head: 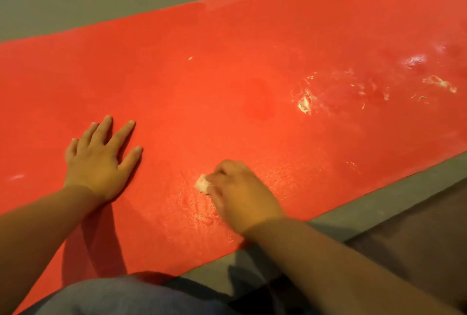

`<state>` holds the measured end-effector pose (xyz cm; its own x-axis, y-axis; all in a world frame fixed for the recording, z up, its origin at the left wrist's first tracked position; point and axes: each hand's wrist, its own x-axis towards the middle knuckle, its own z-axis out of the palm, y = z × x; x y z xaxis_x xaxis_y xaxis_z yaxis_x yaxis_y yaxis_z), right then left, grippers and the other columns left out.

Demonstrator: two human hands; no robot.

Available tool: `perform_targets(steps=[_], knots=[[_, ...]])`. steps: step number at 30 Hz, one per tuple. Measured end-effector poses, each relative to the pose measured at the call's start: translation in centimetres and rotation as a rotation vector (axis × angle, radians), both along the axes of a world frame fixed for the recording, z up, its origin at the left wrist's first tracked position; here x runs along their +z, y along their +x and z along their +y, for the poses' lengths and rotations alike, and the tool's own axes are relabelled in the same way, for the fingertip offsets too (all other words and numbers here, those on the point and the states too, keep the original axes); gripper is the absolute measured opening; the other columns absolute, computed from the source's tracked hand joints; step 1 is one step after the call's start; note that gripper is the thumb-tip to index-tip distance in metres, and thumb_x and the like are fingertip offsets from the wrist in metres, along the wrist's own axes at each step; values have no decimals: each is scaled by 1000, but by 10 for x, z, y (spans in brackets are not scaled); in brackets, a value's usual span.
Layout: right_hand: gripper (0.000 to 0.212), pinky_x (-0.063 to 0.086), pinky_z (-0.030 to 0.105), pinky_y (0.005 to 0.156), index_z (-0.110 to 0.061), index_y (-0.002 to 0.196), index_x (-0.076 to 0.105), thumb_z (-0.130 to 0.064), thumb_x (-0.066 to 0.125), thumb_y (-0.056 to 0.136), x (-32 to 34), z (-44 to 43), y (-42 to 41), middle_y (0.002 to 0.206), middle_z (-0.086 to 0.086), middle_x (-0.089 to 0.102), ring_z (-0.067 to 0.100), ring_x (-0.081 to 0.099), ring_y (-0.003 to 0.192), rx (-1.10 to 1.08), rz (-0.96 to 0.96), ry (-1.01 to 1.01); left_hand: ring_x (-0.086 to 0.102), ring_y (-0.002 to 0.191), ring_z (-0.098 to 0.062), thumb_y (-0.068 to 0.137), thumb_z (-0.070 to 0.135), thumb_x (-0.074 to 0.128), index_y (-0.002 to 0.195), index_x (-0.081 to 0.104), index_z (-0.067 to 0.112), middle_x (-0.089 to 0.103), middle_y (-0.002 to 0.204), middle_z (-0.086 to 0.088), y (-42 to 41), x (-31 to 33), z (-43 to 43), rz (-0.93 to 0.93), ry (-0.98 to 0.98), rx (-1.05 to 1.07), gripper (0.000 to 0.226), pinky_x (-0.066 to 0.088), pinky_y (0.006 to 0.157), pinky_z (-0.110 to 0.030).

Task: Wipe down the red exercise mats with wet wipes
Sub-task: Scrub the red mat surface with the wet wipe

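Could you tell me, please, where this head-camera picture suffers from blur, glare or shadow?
Head view: the right grip is smeared by motion blur around the wipe it holds; the left grip, flat on the mat, is sharp; glare whitens a wet patch at far right; both arms throw shadows toward the camera; a warm orange cast tints everything.

Left hand [97, 163] flat, fingers [123, 133] spread, right hand [242, 193] pinching wipe [202, 183]

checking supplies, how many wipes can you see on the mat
1. A crumpled wipe sits in the right hand, against the red mat near its close edge. The left hand lies flat, holding none. More could be hidden under the hands.
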<state>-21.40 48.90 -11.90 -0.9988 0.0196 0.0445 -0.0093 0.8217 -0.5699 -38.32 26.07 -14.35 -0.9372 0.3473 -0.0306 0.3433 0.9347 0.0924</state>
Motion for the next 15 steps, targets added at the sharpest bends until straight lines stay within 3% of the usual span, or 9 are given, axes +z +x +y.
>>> perform_targets(steps=[1, 3, 6, 10, 12, 13, 15], knots=[[19, 37, 21, 74, -14, 96, 73, -7, 62, 82, 3, 20, -6, 92, 6, 61, 24, 57, 86, -20, -13, 17, 17, 144, -28, 82, 70, 18, 144, 31, 44, 23, 157, -4, 0, 0, 0, 8, 15, 0, 69, 14, 113, -54], [23, 29, 17, 70, -14, 97, 74, -3, 61, 81, 6, 71, -21, 97, 8, 62, 24, 59, 87, -267, -16, 80, 18, 144, -28, 82, 67, 20, 144, 33, 43, 25, 156, -3, 0, 1, -1, 19, 31, 10, 67, 14, 113, -53], [26, 29, 21, 70, -6, 102, 71, -1, 54, 84, 8, 116, -40, 103, 17, 61, 30, 57, 92, -629, 5, 126, 18, 144, -26, 81, 64, 21, 143, 35, 40, 26, 156, -2, 1, 3, 1, 21, 53, 29, 68, 13, 114, -51], [20, 43, 12, 66, -17, 95, 70, -5, 58, 85, -2, 25, -50, 86, 0, 60, 18, 59, 81, -400, 22, -8, 22, 143, -27, 80, 61, 22, 143, 39, 36, 30, 155, -2, 1, 7, 2, 33, 53, 38, 70, 15, 115, -50], [28, 48, 24, 75, -23, 97, 69, -2, 56, 83, -5, -35, -42, 90, -1, 57, 19, 56, 86, -182, 35, -54, 23, 143, -26, 79, 60, 23, 143, 40, 34, 31, 154, -2, 2, 7, 2, 38, 49, 40, 71, 16, 114, -50], [30, 47, 27, 76, -21, 98, 69, -1, 56, 80, -4, -55, -38, 91, 1, 56, 21, 54, 88, -48, 16, -66, 23, 143, -26, 79, 60, 23, 144, 40, 33, 31, 155, -2, 1, 7, 2, 38, 52, 43, 72, 16, 114, -50], [29, 41, 20, 73, -18, 95, 71, -4, 59, 73, 0, -53, -39, 89, 3, 56, 21, 54, 84, 132, -31, -76, 23, 143, -25, 80, 59, 23, 145, 39, 31, 30, 155, -1, 1, 5, 2, 35, 58, 45, 72, 15, 115, -49]])
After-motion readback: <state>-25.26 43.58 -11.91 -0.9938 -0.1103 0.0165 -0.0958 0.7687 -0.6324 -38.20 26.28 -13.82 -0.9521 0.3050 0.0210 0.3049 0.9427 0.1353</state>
